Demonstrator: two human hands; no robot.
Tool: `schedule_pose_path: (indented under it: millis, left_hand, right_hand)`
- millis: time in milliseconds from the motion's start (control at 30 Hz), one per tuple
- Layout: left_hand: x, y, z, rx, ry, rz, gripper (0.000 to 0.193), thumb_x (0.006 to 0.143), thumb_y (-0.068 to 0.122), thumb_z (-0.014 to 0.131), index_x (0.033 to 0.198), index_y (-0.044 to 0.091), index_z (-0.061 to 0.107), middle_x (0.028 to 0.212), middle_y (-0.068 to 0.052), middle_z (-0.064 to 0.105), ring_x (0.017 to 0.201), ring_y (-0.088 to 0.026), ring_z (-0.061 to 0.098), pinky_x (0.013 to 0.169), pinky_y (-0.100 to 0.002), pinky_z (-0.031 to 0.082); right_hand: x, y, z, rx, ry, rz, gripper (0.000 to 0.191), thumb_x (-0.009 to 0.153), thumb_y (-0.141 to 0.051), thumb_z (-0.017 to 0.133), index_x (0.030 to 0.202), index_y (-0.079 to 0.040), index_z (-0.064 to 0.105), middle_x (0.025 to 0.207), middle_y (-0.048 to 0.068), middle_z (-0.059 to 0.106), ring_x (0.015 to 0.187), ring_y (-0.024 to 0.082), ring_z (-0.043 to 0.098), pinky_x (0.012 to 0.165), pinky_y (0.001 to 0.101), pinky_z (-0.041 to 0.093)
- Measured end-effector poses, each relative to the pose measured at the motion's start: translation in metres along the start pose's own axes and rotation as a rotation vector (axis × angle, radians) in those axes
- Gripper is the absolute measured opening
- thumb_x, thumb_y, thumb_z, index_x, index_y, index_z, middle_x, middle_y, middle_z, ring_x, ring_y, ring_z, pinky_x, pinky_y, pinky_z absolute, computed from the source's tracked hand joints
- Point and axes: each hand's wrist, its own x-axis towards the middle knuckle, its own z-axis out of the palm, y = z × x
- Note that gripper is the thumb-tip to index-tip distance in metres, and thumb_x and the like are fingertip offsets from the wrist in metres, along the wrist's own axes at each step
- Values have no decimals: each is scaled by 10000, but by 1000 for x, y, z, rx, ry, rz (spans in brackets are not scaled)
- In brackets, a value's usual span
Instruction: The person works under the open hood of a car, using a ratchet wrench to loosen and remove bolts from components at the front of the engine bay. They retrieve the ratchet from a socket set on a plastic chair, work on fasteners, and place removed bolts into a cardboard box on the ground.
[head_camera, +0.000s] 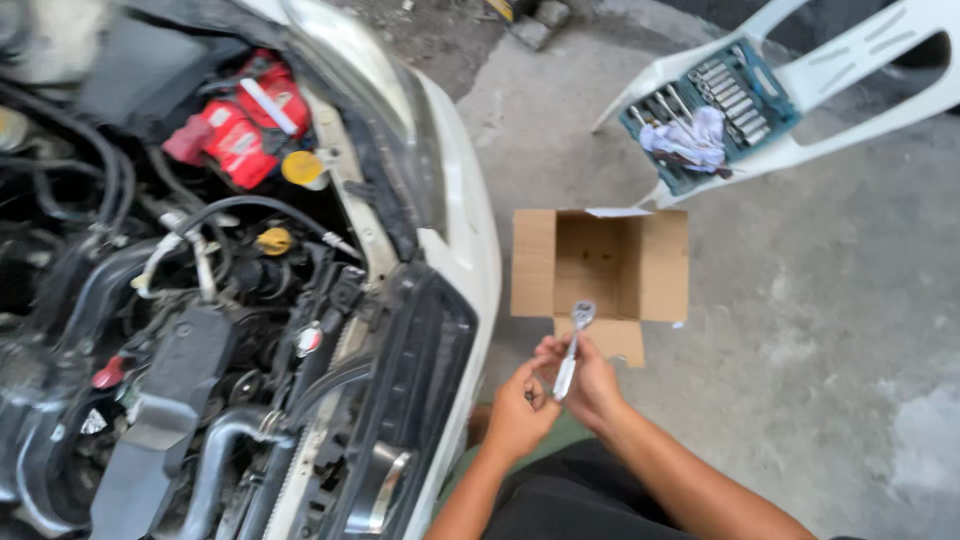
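Observation:
A silver ratchet wrench (573, 345) stands upright in my right hand (592, 385), its round head pointing up towards the cardboard box. My left hand (517, 412) is closed beside it, fingertips pinched on a small dark part I cannot make out, touching the wrench handle. Both hands meet just right of the white car's front corner (462, 250), above my dark-clothed lap.
An open cardboard box (600, 262) sits on the concrete floor ahead of my hands. A white plastic chair (830, 80) at upper right carries a teal socket set (715, 105) with a white rag. The open engine bay (200, 300) with hoses and a red-covered battery (240, 125) fills the left.

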Motion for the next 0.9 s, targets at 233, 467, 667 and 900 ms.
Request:
schedule_pose_path:
  millis: [233,467,667,900]
  left_hand:
    - [115,-146,85,-847,25,-818,255,908,170,503,1043,30,667,644,26,511,532,-108,458,478,-296,368]
    - [279,-338,207,-17,50,-504,246,899,205,517,881,43,701,752,-140,632,702,-287,595,632,-447,471]
    - [374,-493,274,608,-162,-387,228,824,177,640,975,33,733,1048,-273,701,994,-444,677,874,-514,546]
    - [389,-621,299,733,-158,-580,196,789,75,684,959,93,780,1070,-200,739,1029,-373,716,895,-429,575]
  right_hand:
    - [65,-76,-143,12,329,-58,231,1063,-430,448,977,-226,514,622,-54,365,498,87,337,477,272,328]
    - [154,-4,-221,-310,519,-132,279,1047,-397,467,927,-147,500,572,-24,425,428,107,380,380,299,324]
    - [227,12,-270,-115,615,-148,218,1020,-365,522,948,-160,546,524,-51,344,383,77,293,339,275,204]
    - [247,60,-345,-85,532,-297,196,1035,-258,518,914,-106,544,542,-61,384,391,47,282,354,233,215]
